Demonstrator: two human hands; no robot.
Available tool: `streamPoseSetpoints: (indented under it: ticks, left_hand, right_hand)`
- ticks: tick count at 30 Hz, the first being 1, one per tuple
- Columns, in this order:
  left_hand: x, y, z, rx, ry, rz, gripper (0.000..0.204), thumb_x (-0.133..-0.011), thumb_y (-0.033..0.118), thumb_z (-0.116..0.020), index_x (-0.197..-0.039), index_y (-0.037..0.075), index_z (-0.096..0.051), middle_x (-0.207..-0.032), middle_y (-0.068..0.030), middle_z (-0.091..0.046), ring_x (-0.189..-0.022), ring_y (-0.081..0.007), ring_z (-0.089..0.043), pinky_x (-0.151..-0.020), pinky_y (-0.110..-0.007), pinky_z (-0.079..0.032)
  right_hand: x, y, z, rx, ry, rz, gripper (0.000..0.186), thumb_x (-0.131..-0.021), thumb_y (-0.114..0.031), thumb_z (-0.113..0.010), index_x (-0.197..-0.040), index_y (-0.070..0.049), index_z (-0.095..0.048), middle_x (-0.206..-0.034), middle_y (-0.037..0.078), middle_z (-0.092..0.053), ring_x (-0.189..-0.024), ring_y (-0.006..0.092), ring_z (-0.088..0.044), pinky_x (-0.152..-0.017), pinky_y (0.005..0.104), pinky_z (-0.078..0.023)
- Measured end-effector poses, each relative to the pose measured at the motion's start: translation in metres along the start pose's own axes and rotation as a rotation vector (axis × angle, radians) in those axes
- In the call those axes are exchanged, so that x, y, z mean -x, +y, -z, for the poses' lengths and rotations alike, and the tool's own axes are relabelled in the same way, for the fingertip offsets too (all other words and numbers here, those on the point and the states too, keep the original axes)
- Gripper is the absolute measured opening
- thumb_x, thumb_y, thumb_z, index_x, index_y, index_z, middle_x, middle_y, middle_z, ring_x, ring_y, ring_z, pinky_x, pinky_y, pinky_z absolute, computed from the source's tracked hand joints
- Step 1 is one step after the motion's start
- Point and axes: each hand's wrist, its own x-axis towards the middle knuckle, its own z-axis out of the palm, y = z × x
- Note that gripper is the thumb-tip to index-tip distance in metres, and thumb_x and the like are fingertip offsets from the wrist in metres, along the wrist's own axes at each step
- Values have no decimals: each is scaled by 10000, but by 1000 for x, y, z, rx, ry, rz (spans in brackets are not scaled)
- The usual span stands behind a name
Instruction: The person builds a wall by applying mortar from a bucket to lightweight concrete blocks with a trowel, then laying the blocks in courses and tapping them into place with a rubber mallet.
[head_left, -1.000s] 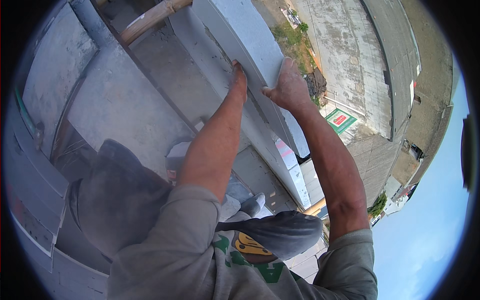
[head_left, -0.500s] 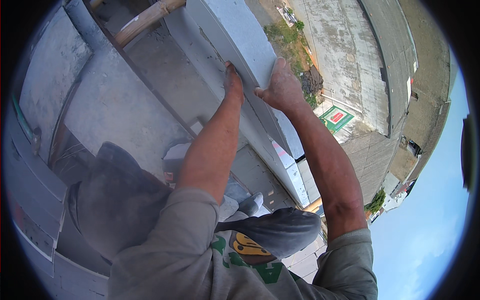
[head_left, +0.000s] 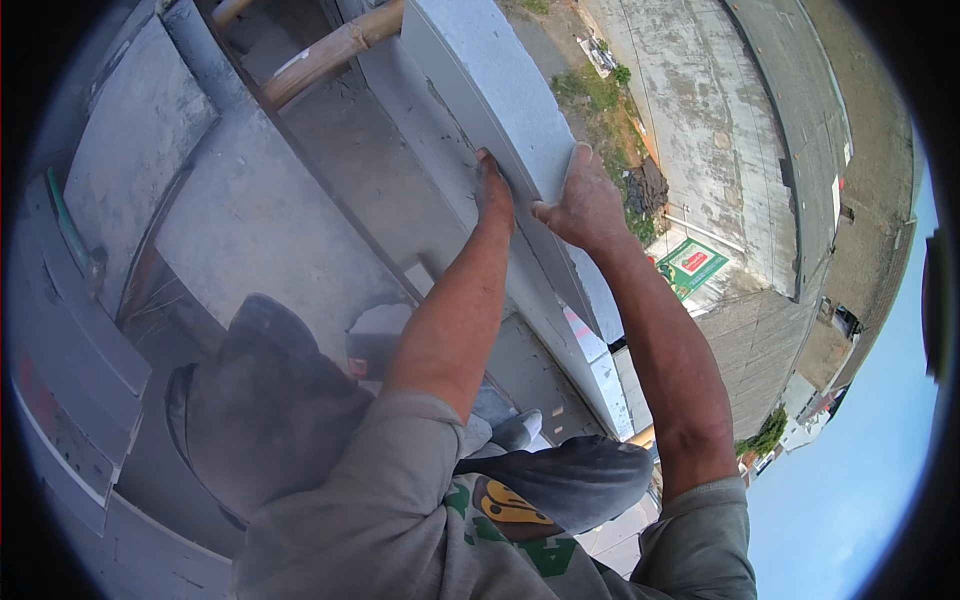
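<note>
A long, light grey concrete block lies along the top of a wall, its pale upper face toward the outside. My left hand is against the block's inner side, near its lower edge; most of its fingers are hidden. My right hand, whitened with dust, grips the upper edge, thumb on the inner face and fingers over the top. Below the block, the smooth grey wall runs down toward my feet.
A round wooden pole meets the wall at the far end. Dusty grey boards lie to the left, near a green-handled tool. Beyond the wall is a drop to ground with plants and a large weathered roof.
The whole view has shifted slightly, so the scene sits lower and further right. Both hands keep their places on the block, with no clear movement of the block against the wall.
</note>
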Motion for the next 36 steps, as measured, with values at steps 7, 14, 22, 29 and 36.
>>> streamPoseSetpoints:
  ticks: [7, 14, 22, 29, 36]
  left_hand:
    - [-5, -8, 0, 72, 26, -16, 724, -996, 565, -292, -1487, 35, -248, -1494, -143, -328, -1349, -293, -353, -1123, -401, -256]
    - [-2, -5, -3, 20, 86, 2, 705, -998, 553, -302, -1485, 45, -258, -1484, -144, -346, -1339, -295, -368, -1117, -407, -267]
    - [6, -4, -4, 17, 54, -4, 718, -993, 559, -312, -1489, 44, -249, -1494, -141, -335, -1343, -298, -364, -1114, -409, -271]
    - [0, -10, 4, 0, 11, -45, 731, -986, 570, -325, -1491, 49, -245, -1502, -131, -321, -1356, -289, -343, -1126, -397, -249]
    - [-9, -16, 11, -1, 6, -28, 736, -982, 576, -334, -1492, 53, -246, -1505, -133, -313, -1366, -276, -331, -1130, -390, -242]
  right_hand:
    - [4, 4, -8, -50, 75, 41, 801, -653, -283, -834, -1192, 62, -353, -1159, 277, -509, -1104, 414, -551, -933, 445, -467]
    - [2, 13, -16, -86, 124, 101, 802, -651, -261, -810, -1216, 65, -341, -1141, 263, -490, -1106, 420, -528, -953, 445, -465]
    - [1, 20, -20, -136, 176, 134, 783, -635, -237, -801, -1201, 70, -356, -1135, 269, -488, -1108, 422, -511, -956, 447, -448]
    - [3, 18, -23, -158, 212, 151, 818, -629, -238, -805, -1229, 86, -353, -1149, 273, -483, -1111, 420, -506, -972, 442, -433]
    - [1, 14, -17, -182, 160, 117, 901, -625, -241, -833, -1284, 92, -316, -1216, 283, -470, -1166, 423, -488, -993, 443, -412]
